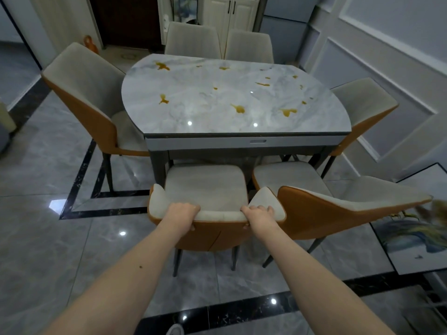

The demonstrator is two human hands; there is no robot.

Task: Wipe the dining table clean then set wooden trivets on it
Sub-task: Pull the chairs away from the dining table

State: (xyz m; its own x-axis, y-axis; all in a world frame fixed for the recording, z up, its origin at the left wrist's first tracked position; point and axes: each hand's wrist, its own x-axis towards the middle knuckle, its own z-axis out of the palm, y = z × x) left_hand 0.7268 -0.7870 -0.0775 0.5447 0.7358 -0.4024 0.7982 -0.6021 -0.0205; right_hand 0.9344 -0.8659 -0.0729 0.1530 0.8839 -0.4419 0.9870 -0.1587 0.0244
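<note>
The marble-look dining table stands in front of me, its top spotted with several amber-brown spills. Between me and the table is a grey and orange chair, pulled a little out from the table. My left hand grips the top of its backrest on the left, fingers curled over the edge. My right hand grips the same backrest on the right. No cloth and no wooden trivets are in view.
A second chair stands turned at an angle just right of mine. More chairs flank the table at left, right and the far end. A framed picture leans low at the right. The floor is glossy grey tile.
</note>
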